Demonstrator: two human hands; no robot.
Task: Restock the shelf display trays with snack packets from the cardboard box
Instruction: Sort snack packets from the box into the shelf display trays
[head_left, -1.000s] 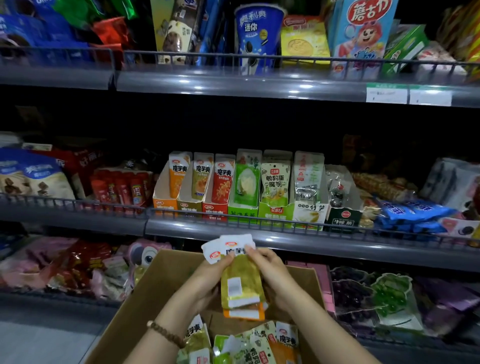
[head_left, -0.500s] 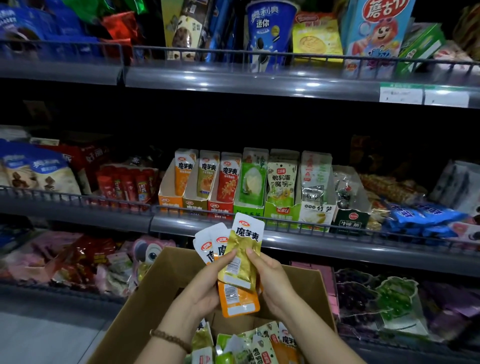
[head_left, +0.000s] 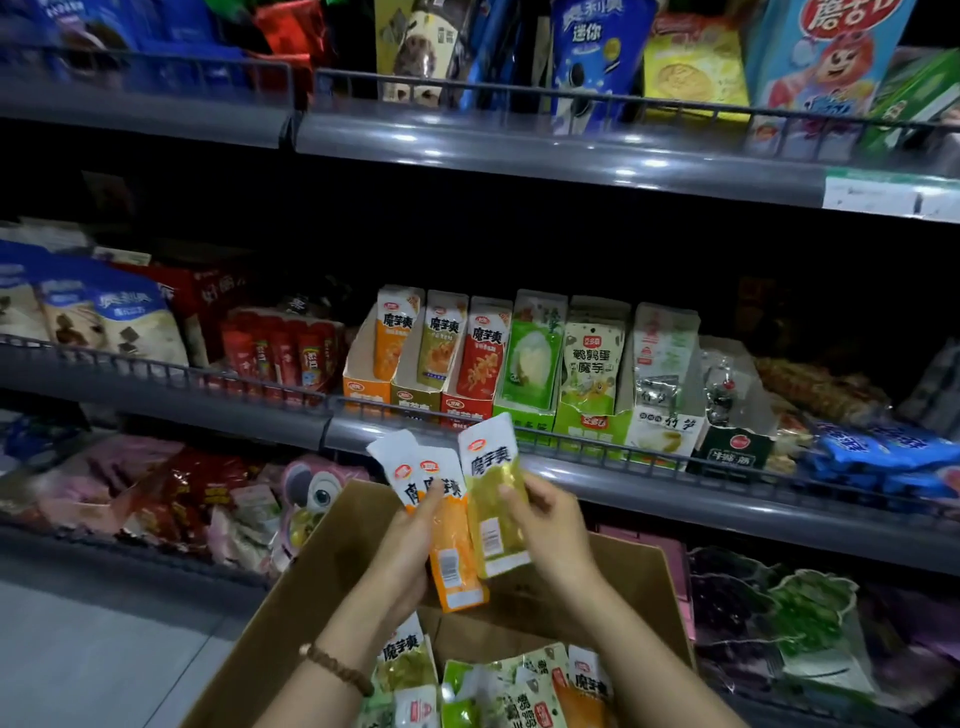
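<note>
Sorting flavours over the cardboard box (head_left: 322, 571)
Likely light, limp, slick: left grip (head_left: 410, 551) pinches orange packets (head_left: 454, 564), right grip (head_left: 556, 525) the yellow packet (head_left: 488, 525) mid-body.

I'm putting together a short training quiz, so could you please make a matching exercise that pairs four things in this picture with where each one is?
Things:
1. yellow packet
2. orange packet
3. red tray
4. bracelet

Places:
a. round the left wrist
b. on the middle shelf
c. in the right hand
d. in the left hand

Pairs: 1-c, 2-d, 3-b, 4-a.
</note>
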